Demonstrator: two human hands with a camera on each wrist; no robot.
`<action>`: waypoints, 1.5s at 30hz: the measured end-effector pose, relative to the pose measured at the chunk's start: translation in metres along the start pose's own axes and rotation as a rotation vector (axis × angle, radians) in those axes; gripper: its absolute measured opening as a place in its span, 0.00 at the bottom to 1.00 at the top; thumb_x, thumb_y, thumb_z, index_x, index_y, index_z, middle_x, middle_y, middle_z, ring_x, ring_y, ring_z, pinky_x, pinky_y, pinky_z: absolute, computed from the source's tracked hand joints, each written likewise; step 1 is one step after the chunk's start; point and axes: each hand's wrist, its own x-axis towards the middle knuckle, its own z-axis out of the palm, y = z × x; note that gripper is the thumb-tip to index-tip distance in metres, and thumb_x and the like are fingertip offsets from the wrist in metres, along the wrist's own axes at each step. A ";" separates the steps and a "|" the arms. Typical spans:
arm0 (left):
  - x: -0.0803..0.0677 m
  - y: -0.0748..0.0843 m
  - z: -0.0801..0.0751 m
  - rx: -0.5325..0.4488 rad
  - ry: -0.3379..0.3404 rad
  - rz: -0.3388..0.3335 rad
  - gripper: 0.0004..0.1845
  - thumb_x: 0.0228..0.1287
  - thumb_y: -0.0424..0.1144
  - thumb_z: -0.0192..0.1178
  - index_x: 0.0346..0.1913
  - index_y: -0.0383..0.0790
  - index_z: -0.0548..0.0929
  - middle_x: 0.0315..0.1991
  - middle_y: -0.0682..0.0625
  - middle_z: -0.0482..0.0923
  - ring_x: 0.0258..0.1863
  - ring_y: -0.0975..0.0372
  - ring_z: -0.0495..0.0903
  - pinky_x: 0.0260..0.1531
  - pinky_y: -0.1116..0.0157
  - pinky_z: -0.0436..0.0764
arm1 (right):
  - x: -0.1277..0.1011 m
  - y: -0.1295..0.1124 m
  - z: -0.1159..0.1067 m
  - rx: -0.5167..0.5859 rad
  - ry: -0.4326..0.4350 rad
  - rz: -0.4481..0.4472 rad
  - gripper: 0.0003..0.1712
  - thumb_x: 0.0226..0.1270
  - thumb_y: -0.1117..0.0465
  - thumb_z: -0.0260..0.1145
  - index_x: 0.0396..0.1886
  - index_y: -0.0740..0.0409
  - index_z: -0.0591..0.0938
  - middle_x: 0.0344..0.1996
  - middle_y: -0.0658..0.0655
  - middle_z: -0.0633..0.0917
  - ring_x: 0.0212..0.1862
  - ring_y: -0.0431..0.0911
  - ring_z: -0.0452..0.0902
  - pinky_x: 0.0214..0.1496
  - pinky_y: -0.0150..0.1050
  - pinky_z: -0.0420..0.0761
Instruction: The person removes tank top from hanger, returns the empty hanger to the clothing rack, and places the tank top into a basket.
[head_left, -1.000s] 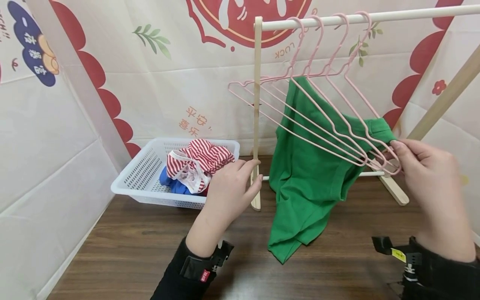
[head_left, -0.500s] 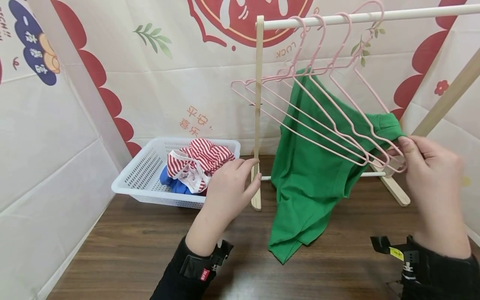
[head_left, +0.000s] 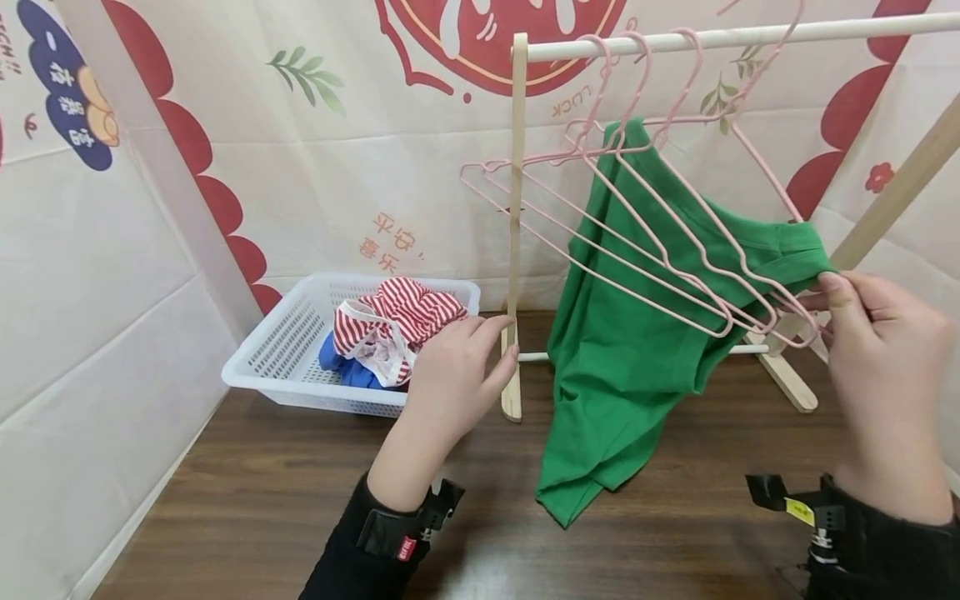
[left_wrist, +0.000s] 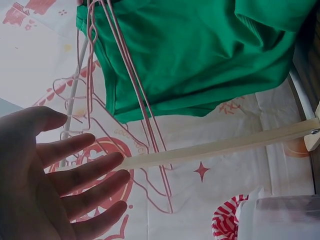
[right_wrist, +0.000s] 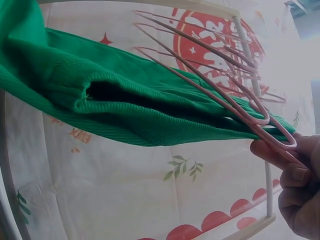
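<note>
A green garment [head_left: 645, 333] hangs slanting on a pink hanger [head_left: 761, 162], the rightmost one on the rack. In the head view this hanger's hook stands above the white rail [head_left: 825, 32] and runs out of the top of the frame. My right hand [head_left: 888, 342] pinches the garment's upper right corner together with the hanger's end. The right wrist view shows the fingers [right_wrist: 300, 175] right at that corner. My left hand [head_left: 457, 379] is beside the rack's left wooden post [head_left: 517, 167], its fingers [left_wrist: 92, 167] extended and slightly spread, holding nothing.
Several other pink hangers [head_left: 678, 87] hang on the rail, overlapping the garment in the head view. A white basket [head_left: 262, 367] at left holds a red-striped cloth [head_left: 408, 312] and a blue one [head_left: 356, 375]. A slanted wooden post [head_left: 900, 183] stands at right.
My right hand has moved slightly right, drawing the garment and its hanger up and right. The hanger's hook has risen off the rail. My left hand has barely moved.
</note>
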 end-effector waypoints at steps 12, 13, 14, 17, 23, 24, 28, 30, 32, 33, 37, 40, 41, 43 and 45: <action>-0.002 0.000 -0.004 -0.039 0.030 -0.020 0.14 0.65 0.42 0.60 0.50 0.40 0.84 0.39 0.49 0.84 0.39 0.58 0.82 0.36 0.60 0.81 | -0.006 0.014 -0.007 0.117 -0.018 0.037 0.16 0.76 0.52 0.54 0.43 0.53 0.86 0.27 0.30 0.77 0.25 0.35 0.64 0.27 0.22 0.63; -0.002 0.000 -0.004 -0.040 0.034 -0.017 0.14 0.65 0.42 0.60 0.50 0.40 0.84 0.39 0.49 0.84 0.39 0.58 0.82 0.36 0.60 0.81 | -0.006 0.016 -0.007 0.137 -0.019 0.048 0.14 0.75 0.52 0.55 0.42 0.50 0.85 0.27 0.32 0.77 0.24 0.36 0.64 0.27 0.22 0.63; -0.002 -0.001 -0.004 -0.044 0.041 -0.014 0.14 0.65 0.42 0.60 0.49 0.40 0.84 0.39 0.49 0.84 0.38 0.58 0.82 0.36 0.60 0.81 | -0.007 0.018 -0.007 0.150 -0.020 0.058 0.12 0.75 0.52 0.55 0.40 0.47 0.85 0.26 0.34 0.78 0.24 0.36 0.64 0.26 0.23 0.63; -0.001 -0.002 -0.005 -0.051 0.064 -0.010 0.14 0.64 0.41 0.59 0.48 0.39 0.84 0.38 0.48 0.84 0.38 0.57 0.82 0.36 0.60 0.81 | -0.009 0.024 -0.006 0.135 -0.029 0.049 0.10 0.75 0.53 0.55 0.39 0.45 0.83 0.26 0.36 0.76 0.24 0.36 0.64 0.24 0.23 0.61; 0.001 -0.003 -0.005 -0.017 0.065 0.011 0.13 0.63 0.40 0.60 0.48 0.39 0.85 0.38 0.48 0.84 0.38 0.57 0.82 0.36 0.60 0.81 | -0.014 0.033 -0.006 0.097 -0.054 0.032 0.09 0.76 0.55 0.56 0.37 0.43 0.83 0.26 0.28 0.77 0.24 0.32 0.66 0.27 0.18 0.64; 0.002 -0.004 -0.004 -0.009 0.058 0.017 0.13 0.63 0.40 0.60 0.47 0.39 0.85 0.38 0.48 0.84 0.38 0.57 0.82 0.36 0.61 0.81 | -0.014 0.034 -0.006 0.100 -0.062 0.041 0.10 0.76 0.55 0.55 0.36 0.39 0.82 0.26 0.27 0.77 0.24 0.32 0.66 0.28 0.18 0.64; 0.003 -0.006 -0.001 0.000 0.044 0.041 0.12 0.63 0.39 0.60 0.46 0.40 0.86 0.37 0.49 0.84 0.36 0.57 0.82 0.35 0.61 0.81 | -0.016 0.040 -0.008 0.109 -0.097 0.067 0.11 0.76 0.56 0.56 0.34 0.33 0.80 0.24 0.28 0.77 0.25 0.34 0.66 0.28 0.19 0.63; 0.003 -0.009 0.000 -0.009 0.044 0.044 0.11 0.62 0.38 0.61 0.45 0.40 0.86 0.36 0.49 0.83 0.35 0.57 0.82 0.34 0.61 0.80 | -0.016 0.044 -0.008 0.113 -0.114 0.068 0.11 0.76 0.56 0.56 0.35 0.36 0.81 0.24 0.27 0.78 0.27 0.31 0.68 0.29 0.17 0.64; 0.002 -0.012 0.000 -0.019 0.045 0.042 0.10 0.62 0.37 0.61 0.44 0.40 0.85 0.35 0.49 0.83 0.34 0.57 0.82 0.33 0.61 0.80 | -0.017 0.048 -0.008 0.108 -0.132 0.068 0.10 0.76 0.56 0.56 0.36 0.39 0.82 0.25 0.25 0.78 0.28 0.29 0.70 0.31 0.15 0.66; 0.002 -0.014 0.001 -0.026 0.044 0.040 0.10 0.63 0.37 0.60 0.44 0.40 0.85 0.34 0.49 0.83 0.34 0.57 0.82 0.32 0.61 0.80 | -0.018 0.049 -0.008 0.101 -0.142 0.067 0.10 0.76 0.56 0.55 0.36 0.39 0.82 0.25 0.25 0.77 0.29 0.28 0.71 0.31 0.14 0.67; 0.002 -0.019 0.002 -0.043 0.031 0.033 0.09 0.64 0.37 0.59 0.44 0.40 0.85 0.34 0.49 0.83 0.34 0.57 0.81 0.33 0.61 0.80 | -0.018 0.055 -0.009 0.093 -0.178 0.061 0.11 0.76 0.54 0.55 0.35 0.43 0.82 0.25 0.24 0.77 0.26 0.30 0.68 0.26 0.17 0.66; 0.002 -0.022 0.003 -0.050 0.018 0.026 0.09 0.63 0.37 0.58 0.44 0.41 0.85 0.35 0.49 0.83 0.35 0.57 0.82 0.34 0.61 0.80 | -0.018 0.060 -0.011 0.126 -0.213 0.058 0.12 0.76 0.54 0.55 0.35 0.44 0.83 0.24 0.25 0.79 0.24 0.33 0.66 0.23 0.22 0.64; 0.001 -0.023 0.003 -0.048 0.013 0.022 0.09 0.64 0.37 0.58 0.44 0.41 0.85 0.35 0.49 0.83 0.36 0.57 0.82 0.35 0.61 0.80 | -0.018 0.062 -0.012 0.141 -0.223 0.062 0.11 0.76 0.54 0.55 0.35 0.43 0.83 0.24 0.26 0.79 0.23 0.33 0.65 0.22 0.24 0.64; 0.001 -0.024 0.004 -0.041 -0.001 0.015 0.09 0.63 0.37 0.59 0.44 0.40 0.85 0.36 0.49 0.83 0.37 0.57 0.82 0.36 0.60 0.81 | -0.018 0.066 -0.012 0.182 -0.247 0.067 0.11 0.76 0.55 0.56 0.35 0.41 0.84 0.22 0.28 0.81 0.23 0.33 0.65 0.20 0.26 0.63; -0.001 -0.025 0.004 -0.028 -0.018 0.003 0.09 0.64 0.38 0.59 0.44 0.40 0.85 0.37 0.48 0.83 0.38 0.56 0.82 0.37 0.60 0.81 | -0.017 0.070 -0.013 0.210 -0.276 0.080 0.13 0.76 0.56 0.55 0.34 0.37 0.83 0.21 0.29 0.81 0.22 0.33 0.65 0.19 0.27 0.63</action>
